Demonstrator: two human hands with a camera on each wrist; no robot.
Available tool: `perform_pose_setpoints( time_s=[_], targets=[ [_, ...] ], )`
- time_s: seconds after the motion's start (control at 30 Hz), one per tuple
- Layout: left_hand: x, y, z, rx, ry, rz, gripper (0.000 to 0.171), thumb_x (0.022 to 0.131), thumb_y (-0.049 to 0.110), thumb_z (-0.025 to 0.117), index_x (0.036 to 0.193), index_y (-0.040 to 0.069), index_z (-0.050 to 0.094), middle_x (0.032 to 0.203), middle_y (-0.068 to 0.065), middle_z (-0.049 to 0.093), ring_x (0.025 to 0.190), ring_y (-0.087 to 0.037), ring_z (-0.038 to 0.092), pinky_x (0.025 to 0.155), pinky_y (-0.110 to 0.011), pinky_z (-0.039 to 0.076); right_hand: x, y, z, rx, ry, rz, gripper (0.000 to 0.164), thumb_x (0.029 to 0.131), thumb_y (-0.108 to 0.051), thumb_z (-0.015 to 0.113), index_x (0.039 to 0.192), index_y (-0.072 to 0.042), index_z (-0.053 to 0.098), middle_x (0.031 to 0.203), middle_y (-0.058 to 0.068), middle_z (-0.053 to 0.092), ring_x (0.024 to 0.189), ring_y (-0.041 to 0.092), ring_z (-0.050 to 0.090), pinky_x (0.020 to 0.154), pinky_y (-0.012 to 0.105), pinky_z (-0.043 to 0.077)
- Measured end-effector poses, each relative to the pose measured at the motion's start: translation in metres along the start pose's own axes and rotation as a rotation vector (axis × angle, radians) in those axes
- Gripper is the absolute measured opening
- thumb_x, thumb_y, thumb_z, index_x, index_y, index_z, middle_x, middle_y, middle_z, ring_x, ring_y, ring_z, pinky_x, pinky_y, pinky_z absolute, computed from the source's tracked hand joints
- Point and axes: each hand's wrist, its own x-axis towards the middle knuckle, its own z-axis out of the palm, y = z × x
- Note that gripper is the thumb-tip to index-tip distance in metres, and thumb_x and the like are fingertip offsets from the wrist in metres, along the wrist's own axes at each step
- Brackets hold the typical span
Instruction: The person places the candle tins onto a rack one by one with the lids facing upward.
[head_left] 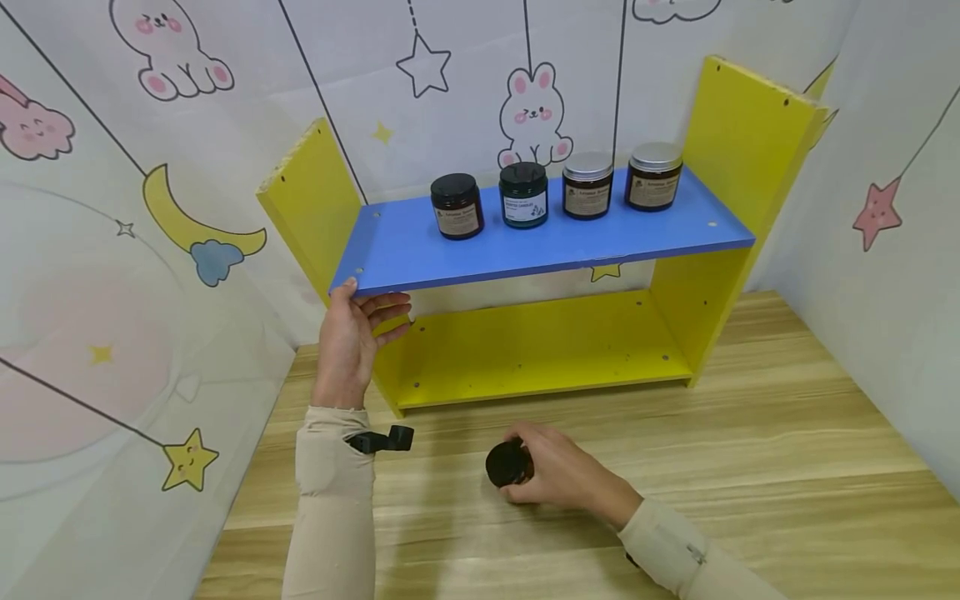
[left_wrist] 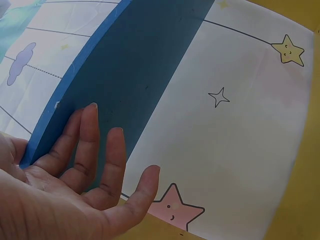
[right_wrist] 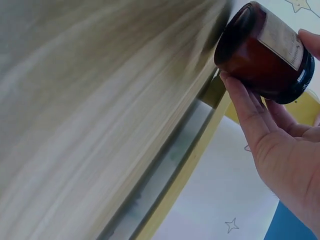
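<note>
My right hand [head_left: 562, 467] holds an amber candle jar [right_wrist: 265, 55] with a black lid [head_left: 506, 464] and a paper label, low over the wooden table in front of the shelf unit. Fingers and thumb lie around its sides. At the near left corner of the blue shelf board [head_left: 420, 250], my left hand [head_left: 356, 337] has its thumb over the front edge and its loosely bent fingers [left_wrist: 89, 145] underneath. On that board stand a dark jar with a black lid [head_left: 457, 207], a green candle jar [head_left: 523, 196], and two brown jars [head_left: 587, 187] with silver lids.
Yellow side panels [head_left: 750, 142] rise above the blue board at both ends. A yellow lower shelf [head_left: 540, 350] spans the unit near the table [head_left: 750, 467]. Cartoon-printed cloth walls [head_left: 112, 333] stand behind and at both sides.
</note>
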Motion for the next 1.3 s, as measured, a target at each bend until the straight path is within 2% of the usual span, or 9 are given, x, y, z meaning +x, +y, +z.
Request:
perform_pose_setpoints(
  time_s=[0.2, 0.43, 0.87, 1.13, 1.3],
  targets=[
    [-0.0001, 0.0002, 0.0007, 0.005, 0.000, 0.000, 0.054, 0.110, 0.042, 0.026, 0.153, 0.012, 0.038, 0.099, -0.003, 0.072, 0.099, -0.024, 0.067, 0.103, -0.057, 0.043, -0.0019, 0.0020, 0.0028, -0.002, -0.005, -0.023, 0.061, 0.080, -0.036, 0.084, 0.130, -0.011, 0.059, 0.124, 0.000, 0.063, 0.107, 0.015, 0.061, 0.088, 0.034, 0.054],
    [-0.0007, 0.0000, 0.0006, -0.001, -0.001, -0.001, 0.054, 0.110, 0.042, 0.026, 0.153, 0.012, 0.039, 0.100, -0.004, 0.072, 0.099, -0.024, 0.067, 0.106, -0.060, 0.040, -0.0043, 0.0015, 0.0008, 0.041, -0.046, 0.027, 0.065, 0.082, -0.038, 0.084, 0.135, -0.012, 0.058, 0.134, 0.003, 0.060, 0.115, 0.019, 0.059, 0.093, 0.040, 0.053],
    [-0.0002, -0.0003, 0.0000, 0.004, 0.001, 0.002, 0.053, 0.110, 0.043, 0.027, 0.151, 0.013, 0.040, 0.102, -0.004, 0.071, 0.102, -0.025, 0.066, 0.104, -0.057, 0.044, -0.0045, 0.0041, 0.0012, 0.107, -0.048, 0.042, 0.066, 0.082, -0.039, 0.085, 0.136, -0.011, 0.058, 0.132, 0.002, 0.062, 0.115, 0.018, 0.061, 0.095, 0.041, 0.052],
    [0.0002, -0.0006, -0.0001, 0.007, -0.001, 0.007, 0.055, 0.110, 0.043, 0.027, 0.154, 0.012, 0.036, 0.102, -0.004, 0.072, 0.101, -0.024, 0.066, 0.102, -0.055, 0.045, -0.0058, 0.0054, 0.0001, 0.165, -0.035, 0.017, 0.063, 0.082, -0.036, 0.086, 0.133, -0.009, 0.060, 0.126, 0.000, 0.064, 0.108, 0.015, 0.063, 0.090, 0.033, 0.054],
    [0.0005, -0.0008, -0.0003, 0.006, 0.006, 0.004, 0.055, 0.110, 0.042, 0.027, 0.155, 0.012, 0.035, 0.101, -0.004, 0.072, 0.101, -0.024, 0.067, 0.101, -0.054, 0.046, -0.0066, 0.0070, -0.0007, 0.189, -0.038, 0.035, 0.064, 0.082, -0.039, 0.085, 0.134, -0.011, 0.061, 0.127, -0.001, 0.063, 0.107, 0.014, 0.063, 0.090, 0.033, 0.054]
  ],
)
